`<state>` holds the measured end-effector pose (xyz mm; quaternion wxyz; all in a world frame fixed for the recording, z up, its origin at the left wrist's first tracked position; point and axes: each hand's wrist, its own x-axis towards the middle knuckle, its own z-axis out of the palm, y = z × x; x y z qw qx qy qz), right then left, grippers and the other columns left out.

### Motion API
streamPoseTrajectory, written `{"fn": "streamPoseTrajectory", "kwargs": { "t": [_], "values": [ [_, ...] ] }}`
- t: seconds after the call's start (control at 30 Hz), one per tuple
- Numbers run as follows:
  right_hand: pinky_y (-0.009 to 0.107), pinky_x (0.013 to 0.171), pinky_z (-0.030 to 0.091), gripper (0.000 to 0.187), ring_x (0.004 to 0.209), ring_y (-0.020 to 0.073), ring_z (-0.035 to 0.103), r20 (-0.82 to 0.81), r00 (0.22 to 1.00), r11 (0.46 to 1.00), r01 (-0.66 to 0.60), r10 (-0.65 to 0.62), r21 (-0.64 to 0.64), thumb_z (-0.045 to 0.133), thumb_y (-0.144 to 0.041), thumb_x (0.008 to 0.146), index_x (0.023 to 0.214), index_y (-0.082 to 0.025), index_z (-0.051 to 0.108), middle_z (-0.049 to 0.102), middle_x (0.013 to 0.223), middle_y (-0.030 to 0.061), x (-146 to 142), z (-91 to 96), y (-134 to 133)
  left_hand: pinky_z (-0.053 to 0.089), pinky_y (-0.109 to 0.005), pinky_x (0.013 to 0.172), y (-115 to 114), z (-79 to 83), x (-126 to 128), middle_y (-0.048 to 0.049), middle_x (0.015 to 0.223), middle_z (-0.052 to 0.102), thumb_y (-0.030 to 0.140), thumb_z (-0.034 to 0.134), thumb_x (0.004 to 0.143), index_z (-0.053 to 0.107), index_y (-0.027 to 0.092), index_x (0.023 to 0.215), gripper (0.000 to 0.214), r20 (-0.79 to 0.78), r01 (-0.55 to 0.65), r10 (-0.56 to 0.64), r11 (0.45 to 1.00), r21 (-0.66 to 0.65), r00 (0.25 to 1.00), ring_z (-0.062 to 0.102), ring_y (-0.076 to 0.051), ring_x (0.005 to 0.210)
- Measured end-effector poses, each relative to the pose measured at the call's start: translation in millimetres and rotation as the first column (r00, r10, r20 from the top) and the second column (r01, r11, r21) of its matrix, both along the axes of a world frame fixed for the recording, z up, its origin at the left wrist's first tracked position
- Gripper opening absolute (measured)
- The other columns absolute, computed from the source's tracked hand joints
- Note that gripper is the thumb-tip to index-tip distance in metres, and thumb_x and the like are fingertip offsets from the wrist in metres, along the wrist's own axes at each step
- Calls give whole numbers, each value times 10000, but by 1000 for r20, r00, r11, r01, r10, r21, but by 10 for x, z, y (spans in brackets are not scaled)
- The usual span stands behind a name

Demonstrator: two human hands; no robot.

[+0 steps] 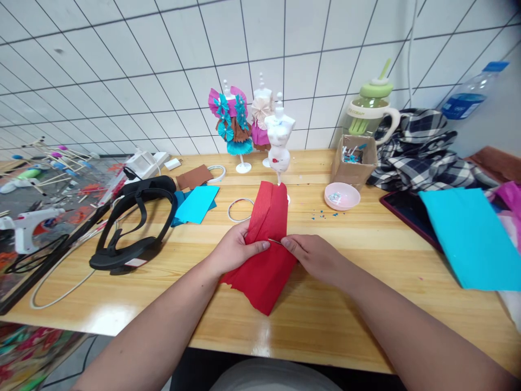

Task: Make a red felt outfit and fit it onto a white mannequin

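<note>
A folded piece of red crepe paper (pixel 264 277) is held up over the wooden table in front of me. My left hand (pixel 236 247) grips its left side, thumb across the front and fingers behind. On the right, my right hand (pixel 307 252) pinches a thin, dark, metallic-looking piece (pixel 274 240) that lies against the paper's front; its kind is too small to make out. The tip of that piece points at my left thumb. Just behind the paper stands a bare white mini mannequin (pixel 280 136), its base partly hidden.
Two dressed mini mannequins (pixel 234 122) stand by the tiled wall. A white ring (pixel 240 210) lies left of the paper, near blue paper sheets (pixel 198 205) and a black headset strap (pixel 136 252). At right are a pink bowl (pixel 342 196), a cardboard box (pixel 353 168) and turquoise paper (pixel 474 239).
</note>
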<state>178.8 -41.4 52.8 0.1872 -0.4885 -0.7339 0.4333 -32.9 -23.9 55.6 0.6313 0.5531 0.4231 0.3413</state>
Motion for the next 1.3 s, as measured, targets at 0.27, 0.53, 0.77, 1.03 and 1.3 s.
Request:
{"fn": "streamPoseTrajectory", "kwargs": {
  "t": [0.27, 0.53, 0.77, 1.03, 1.3],
  "values": [
    [290, 685, 406, 519, 766, 198, 615, 15, 996, 996, 82, -83, 16, 275, -543, 974, 869, -211, 660, 699, 824, 58, -128, -20, -78, 539, -328, 777, -18, -16, 16, -70, 1047, 709, 300, 751, 745, 610, 147, 1042, 363, -73, 44, -43, 999, 21, 996, 671, -209, 843],
    [279, 659, 420, 510, 738, 192, 606, -96, 989, 991, 103, -112, -89, 357, -575, 938, 888, -190, 688, 693, 786, 45, -170, -80, -41, 539, -306, 738, -14, 5, 23, -41, 924, 707, 297, 762, 726, 602, 144, 1007, 358, -34, 45, -45, 999, -8, 998, 660, -195, 804],
    [293, 663, 446, 503, 739, 209, 619, -194, 975, 981, 75, -110, -178, 377, -567, 930, 901, -182, 700, 694, 758, 46, -164, -118, -25, 536, -325, 773, -33, -4, 30, -53, 993, 712, 299, 767, 728, 593, 149, 1025, 375, -7, 39, -40, 999, -11, 999, 669, -191, 795],
    [278, 630, 430, 491, 717, 200, 610, -171, 973, 981, 128, -153, -148, 400, -579, 914, 877, -185, 689, 688, 754, 44, -150, -125, 13, 517, -332, 839, -8, -9, 10, -72, 1002, 727, 350, 720, 786, 623, 153, 1154, 429, 23, 11, -12, 998, 68, 1000, 663, -241, 950],
    [269, 615, 405, 533, 699, 176, 577, -100, 987, 988, 114, -125, -100, 357, -609, 923, 838, -174, 655, 665, 765, 41, -142, -191, 28, 503, -343, 882, 26, -24, -18, -78, 999, 729, 323, 719, 791, 641, 149, 1182, 435, -12, 56, -56, 994, 94, 998, 654, -243, 985]
  ]
}}
